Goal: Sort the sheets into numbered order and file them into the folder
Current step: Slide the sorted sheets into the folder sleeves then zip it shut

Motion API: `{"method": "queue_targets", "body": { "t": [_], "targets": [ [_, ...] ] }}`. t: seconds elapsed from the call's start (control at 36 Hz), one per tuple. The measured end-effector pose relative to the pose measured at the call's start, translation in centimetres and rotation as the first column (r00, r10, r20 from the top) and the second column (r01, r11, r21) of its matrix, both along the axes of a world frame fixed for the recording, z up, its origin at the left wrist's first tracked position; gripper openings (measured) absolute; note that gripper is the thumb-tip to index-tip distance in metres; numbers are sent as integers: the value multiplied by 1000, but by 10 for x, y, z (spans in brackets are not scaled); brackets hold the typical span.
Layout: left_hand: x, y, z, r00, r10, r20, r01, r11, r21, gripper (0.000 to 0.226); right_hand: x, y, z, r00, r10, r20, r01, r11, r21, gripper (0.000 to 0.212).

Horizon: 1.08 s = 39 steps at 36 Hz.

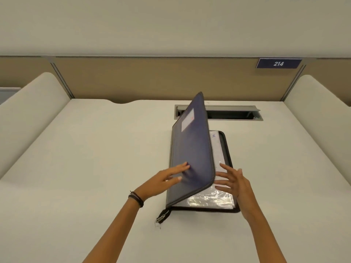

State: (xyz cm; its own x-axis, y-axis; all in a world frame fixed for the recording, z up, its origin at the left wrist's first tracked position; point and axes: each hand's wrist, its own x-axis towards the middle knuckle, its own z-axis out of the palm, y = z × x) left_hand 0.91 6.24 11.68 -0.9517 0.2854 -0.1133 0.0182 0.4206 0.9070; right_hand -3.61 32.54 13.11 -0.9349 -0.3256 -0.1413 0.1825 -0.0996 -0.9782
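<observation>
One folder (191,149), cover half-raised, between left hand (167,180) and right hand (235,184), grips apart.

Soft, bright, even light falls from above; the pale counter (95,149) carries only faint shadows. Glare flashes on the plastic sleeve (210,201) toward 5 o'clock. The folder (191,149) label is blurred. Wide-angle distortion bows the dividers at 9 and 3 o'clock.

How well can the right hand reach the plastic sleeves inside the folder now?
Probably yes, quite well. The cover, touched by the left hand, stands half raised, and the right hand is close above the bared plastic sleeves on the open side.
</observation>
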Motion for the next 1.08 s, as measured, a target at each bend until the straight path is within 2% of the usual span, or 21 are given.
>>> {"method": "queue_targets", "body": {
  "t": [0.11, 0.19, 0.25, 0.36, 0.44, 0.53, 0.72, 0.83, 0.92, 1.0, 1.08],
  "targets": [
    [8, 1, -23, 999, -5, 35, 6, 999, -37, 35, 3, 8, 3, 996, -87, 33, 85, 994, 64, 91],
    [15, -2, -36, 999, 36, 16, -35, 996, -83, 32, 3, 18, 0, 985, -173, 27, 167, 976, 139, 49],
    [20, -6, -46, 995, 100, -15, -101, 990, -98, 30, 2, 26, -7, 976, -219, 12, 212, 958, 191, 34],
    [29, -16, -67, 985, 174, 9, -170, 967, -188, 27, -1, 43, -27, 938, -331, 109, 295, 921, 253, 31],
    [35, -24, -80, 976, 184, 119, -155, 963, -219, 32, -2, 49, -42, 928, -351, 124, 300, 902, 310, 22],
    [40, -30, -89, 960, 163, 229, -111, 969, -223, 37, -2, 51, -62, 916, -388, 104, 318, 858, 402, 23],
    [43, -37, -96, 957, 150, 250, -80, 960, -266, 31, 9, 40, -86, 921, -384, -60, 342, 727, 596, 38],
    [45, -39, -98, 959, 147, 243, -77, 958, -275, 27, 13, 35, -98, 928, -296, -225, 365, 611, 702, 39],
    [47, -39, -97, 957, 132, 257, -64, 964, -258, 17, 17, 28, -106, 899, -275, -340, 437, 530, 727, 41],
    [50, -41, -99, 947, 147, 284, -88, 974, -209, 19, 26, 7, -107, 832, -181, -525, 527, 555, 644, 41],
    [51, -43, -100, 938, 159, 307, -113, 980, -163, 22, 41, -24, -104, 777, 17, -629, 452, 680, 577, 29]
  ]
}}
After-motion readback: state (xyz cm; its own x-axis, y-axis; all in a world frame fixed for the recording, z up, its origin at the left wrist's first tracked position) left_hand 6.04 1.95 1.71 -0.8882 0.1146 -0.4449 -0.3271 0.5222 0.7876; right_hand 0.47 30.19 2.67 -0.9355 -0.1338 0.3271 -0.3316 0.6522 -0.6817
